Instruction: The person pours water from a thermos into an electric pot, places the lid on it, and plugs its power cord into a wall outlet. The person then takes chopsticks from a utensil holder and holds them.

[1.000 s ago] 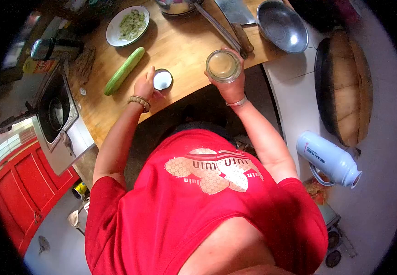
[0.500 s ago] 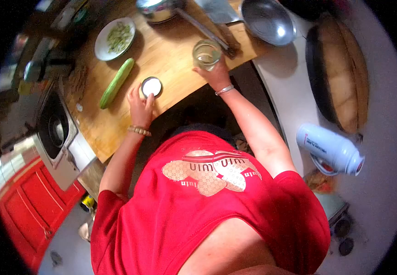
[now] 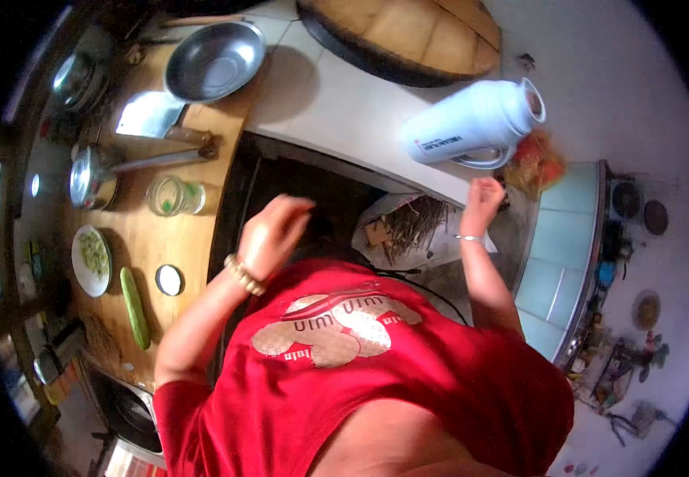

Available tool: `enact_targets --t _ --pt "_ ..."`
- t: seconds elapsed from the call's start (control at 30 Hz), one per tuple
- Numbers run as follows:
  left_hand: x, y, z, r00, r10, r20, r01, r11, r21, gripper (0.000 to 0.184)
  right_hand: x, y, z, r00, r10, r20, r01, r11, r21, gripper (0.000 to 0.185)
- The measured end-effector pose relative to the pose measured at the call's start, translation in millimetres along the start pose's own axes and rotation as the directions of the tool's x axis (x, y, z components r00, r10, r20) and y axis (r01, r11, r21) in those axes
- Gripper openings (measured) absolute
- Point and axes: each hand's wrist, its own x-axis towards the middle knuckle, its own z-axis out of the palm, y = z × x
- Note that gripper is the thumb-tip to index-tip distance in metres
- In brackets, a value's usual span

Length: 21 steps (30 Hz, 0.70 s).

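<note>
The view has swung toward the white counter, and the right hand has let go of the jar, which now sits on the wooden table beside the end of the pot's long handle. The right hand is near the handle side of the flask, apart from it and holding nothing visible; its fingers bend inward, but how far it is closed cannot be told. The left hand has left the lid and is raised beyond the table edge, blurred, loosely open, with nothing seen in it.

Wood shows between the jar and the lid, and the dark gap separates the table from the counter. The counter's surface runs between the metal bowl and the flask.

The glass jar is uncovered, with a bit of green showing through it. The plate holds green slices, near the cucumber. The flask's mouth is open, its inside hidden. The contents of the pot are unclear.
</note>
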Motion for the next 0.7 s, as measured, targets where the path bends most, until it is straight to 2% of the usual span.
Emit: enact_targets --t 0.03,0.1,0.17,0.2,0.27,0.3,0.33,0.4,0.43,0.5,0.53,0.6,0.63,0.7 --pt "30 18 12 0.994 0.056 0.093 -0.057 0.998 0.014 0.018 15 13 -13 0.997 -0.052 -0.050 0.051 0.998 -0.021 0.039" --pt "87 50 43 0.945 0.311 0.098 -0.313 0.950 0.001 0.017 36 31 -21 0.988 -0.105 -0.113 0.100 0.994 -0.049 0.045" --pt "146 95 69 0.875 0.480 0.066 -0.482 0.875 0.029 0.023 65 31 -20 0.985 -0.082 0.149 0.060 0.987 0.146 0.051" --pt "175 117 80 0.802 0.597 0.025 -0.597 0.801 0.035 0.023 77 27 -18 0.971 -0.096 0.219 0.095 0.995 0.015 0.045" --pt "228 154 104 0.692 0.721 -0.039 -0.714 0.692 0.111 0.021 87 -5 -19 0.947 0.026 0.321 0.026 0.987 -0.157 0.038" --pt "252 168 113 0.665 0.747 0.002 -0.730 0.649 0.217 0.023 92 9 -15 0.947 0.019 0.320 -0.021 1.000 0.003 0.031" --pt "269 175 122 0.666 0.745 0.008 -0.727 0.648 0.226 0.023 93 9 -13 0.946 0.019 0.324 -0.024 1.000 0.013 0.031" --pt "294 186 135 0.720 0.665 0.197 -0.673 0.601 0.431 0.026 92 3 -7 0.902 0.154 0.403 -0.243 0.953 0.179 0.027" --pt "300 189 140 0.731 0.654 0.194 -0.659 0.604 0.448 0.026 91 4 -4 0.911 0.099 0.401 -0.215 0.942 0.256 0.022" --pt "311 191 142 0.797 0.415 0.438 -0.599 0.633 0.490 0.030 88 1 2 0.911 0.139 0.387 -0.274 0.907 0.320 0.021" --pt "314 189 143 0.803 0.397 0.444 -0.590 0.638 0.496 0.031 86 -1 7 0.913 0.195 0.357 -0.331 0.867 0.373 0.020" --pt "316 185 141 0.815 0.408 0.412 -0.579 0.615 0.536 0.029 89 -4 8 0.911 0.186 0.367 -0.323 0.876 0.358 0.020" --pt "314 185 133 0.838 0.361 0.410 -0.540 0.662 0.520 0.028 88 -19 7 0.886 0.234 0.401 -0.389 0.846 0.366 0.023" --pt "318 180 123 0.867 0.291 0.404 -0.476 0.722 0.502 0.028 91 -31 3 0.867 0.199 0.457 -0.374 0.865 0.333 0.025"
